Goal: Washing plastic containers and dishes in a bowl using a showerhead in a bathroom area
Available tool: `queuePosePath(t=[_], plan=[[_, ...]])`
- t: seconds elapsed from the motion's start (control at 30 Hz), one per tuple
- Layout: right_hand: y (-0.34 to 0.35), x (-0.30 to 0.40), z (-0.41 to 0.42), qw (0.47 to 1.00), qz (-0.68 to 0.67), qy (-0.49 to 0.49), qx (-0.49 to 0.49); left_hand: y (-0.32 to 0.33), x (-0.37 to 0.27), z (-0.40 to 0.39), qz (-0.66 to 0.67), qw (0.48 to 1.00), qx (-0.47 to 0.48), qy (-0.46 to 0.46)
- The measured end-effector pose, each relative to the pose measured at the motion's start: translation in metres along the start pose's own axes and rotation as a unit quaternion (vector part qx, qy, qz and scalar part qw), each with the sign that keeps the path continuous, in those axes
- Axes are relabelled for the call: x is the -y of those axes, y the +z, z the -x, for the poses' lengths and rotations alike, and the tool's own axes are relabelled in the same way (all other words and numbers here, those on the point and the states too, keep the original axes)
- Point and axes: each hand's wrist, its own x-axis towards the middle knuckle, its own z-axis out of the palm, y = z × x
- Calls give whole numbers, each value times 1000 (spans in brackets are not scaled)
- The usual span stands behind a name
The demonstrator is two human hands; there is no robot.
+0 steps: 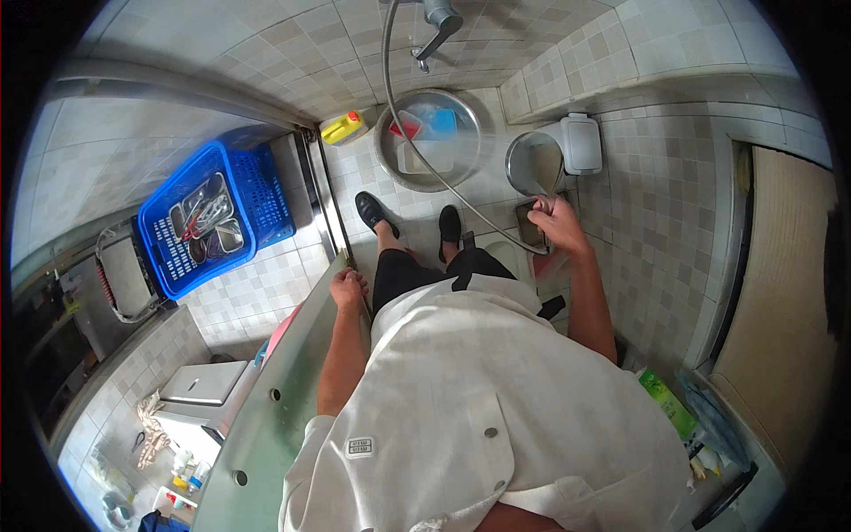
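Observation:
My right hand (pixel 560 225) is closed around the handle of a round chrome shower head (pixel 534 163). A flexible metal hose (pixel 435 174) runs from the wall mixer tap (pixel 440 23) down to that handle. Faint spray shows between the shower head and a large metal basin (pixel 380 143) on the floor. Inside the basin are a blue plastic container (pixel 440 122), a red one (pixel 407 126) and a clear tray (pixel 425 158). My left hand (pixel 348 288) hangs with curled fingers beside the edge of a frosted glass door (pixel 286 352); whether it touches the glass is unclear.
Left of the door rail, a blue plastic basket (pixel 247 229) holds metal containers and utensils. A yellow bottle (pixel 342 128) with a red cap stands by the wall. A white lidded bin (pixel 582 143) is at right. A squat toilet (pixel 503 251) lies partly beneath me.

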Motion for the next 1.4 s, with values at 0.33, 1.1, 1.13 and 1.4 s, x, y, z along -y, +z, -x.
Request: queuePosePath(t=[0.33, 1.1, 1.13, 1.4], plan=[[0, -5, -1, 1000, 6, 16, 16, 2, -3, 3, -8, 1000, -4, -4], [2, -11, -3, 999, 2, -24, 25, 0, -5, 6, 0, 1000, -2, 5], [2, -11, -3, 999, 2, -24, 25, 0, -5, 6, -1, 1000, -3, 4], [4, -10, -3, 999, 0, -18, 36, -5, -4, 3, -24, 1000, -1, 14]])
